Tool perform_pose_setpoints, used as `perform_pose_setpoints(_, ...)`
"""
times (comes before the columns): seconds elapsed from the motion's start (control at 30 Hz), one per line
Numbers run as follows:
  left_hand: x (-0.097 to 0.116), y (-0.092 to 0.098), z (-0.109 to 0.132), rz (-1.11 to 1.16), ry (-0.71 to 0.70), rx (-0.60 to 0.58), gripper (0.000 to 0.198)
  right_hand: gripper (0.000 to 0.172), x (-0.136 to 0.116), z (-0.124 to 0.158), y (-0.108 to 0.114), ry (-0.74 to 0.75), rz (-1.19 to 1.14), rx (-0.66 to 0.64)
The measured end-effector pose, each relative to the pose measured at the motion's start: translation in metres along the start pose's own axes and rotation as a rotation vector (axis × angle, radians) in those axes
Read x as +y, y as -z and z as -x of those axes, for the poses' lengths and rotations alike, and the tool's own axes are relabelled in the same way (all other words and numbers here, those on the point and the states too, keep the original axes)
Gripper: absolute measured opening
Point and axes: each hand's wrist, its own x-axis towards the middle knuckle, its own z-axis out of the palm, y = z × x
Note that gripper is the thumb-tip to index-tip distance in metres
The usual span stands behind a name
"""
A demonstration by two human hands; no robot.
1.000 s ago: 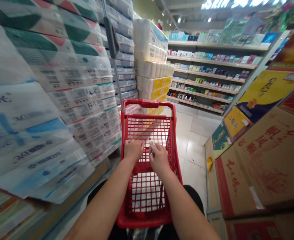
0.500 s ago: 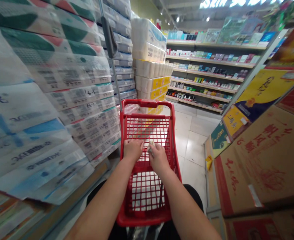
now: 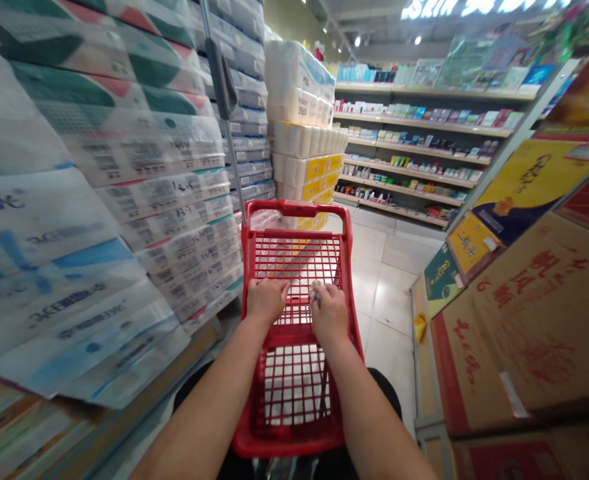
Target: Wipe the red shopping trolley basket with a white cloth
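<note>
A red plastic shopping basket cart with grid sides stands directly before me, between my forearms. Over its left part my left hand is closed, fingers curled and thumb side inward; what it holds, if anything, is hidden. Above the grid on the right, my right hand is closed on a small crumpled whitish scrap, which pokes out at the fingertips. The two hands are a short gap apart. Through the grid some pale surface shows, too unclear to name.
Tall stacks of wrapped paper packs line the left, with toilet roll bundles behind. Cardboard cartons are piled on the right. A tiled floor runs ahead to shelves of small boxes and bottles.
My right hand has moved a little to the right, away from my left hand, with the whitish scrap in it. My left hand and the cart have stayed almost in place.
</note>
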Motion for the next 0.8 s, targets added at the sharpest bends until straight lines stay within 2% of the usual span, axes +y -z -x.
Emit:
perform_pose_setpoints(0.07, 0.0, 0.002, 0.0, -0.003, 0.004, 0.009, 0.037, 0.028, 0.0, 0.0, 0.002, 0.015, 0.018, -0.013)
perform_pose_setpoints(0.2, 0.0, 0.002, 0.001, -0.008, -0.009, 0.014, 0.037, 0.028, -0.001, 0.002, -0.001, 0.127, -0.096, -0.154)
perform_pose_setpoints(0.33, 0.0, 0.0, 0.002, -0.003, -0.019, 0.043, 0.037, 0.031, 0.001, 0.003, -0.002, 0.053, -0.051, -0.028)
perform_pose_setpoints(0.5, 0.001, 0.001, 0.005, -0.015, -0.011, 0.034, 0.037, 0.03, 0.001, 0.006, -0.001, 0.109, -0.138, -0.152)
perform_pose_setpoints(0.67, 0.001, 0.002, 0.007, -0.004, -0.01, 0.028, 0.036, 0.026, -0.002, 0.01, 0.0, 0.03, -0.105, -0.061)
perform_pose_setpoints(0.8, 0.0, 0.001, 0.008, -0.021, -0.02, 0.042, 0.036, 0.029, -0.008, 0.015, -0.001, 0.124, -0.226, -0.26)
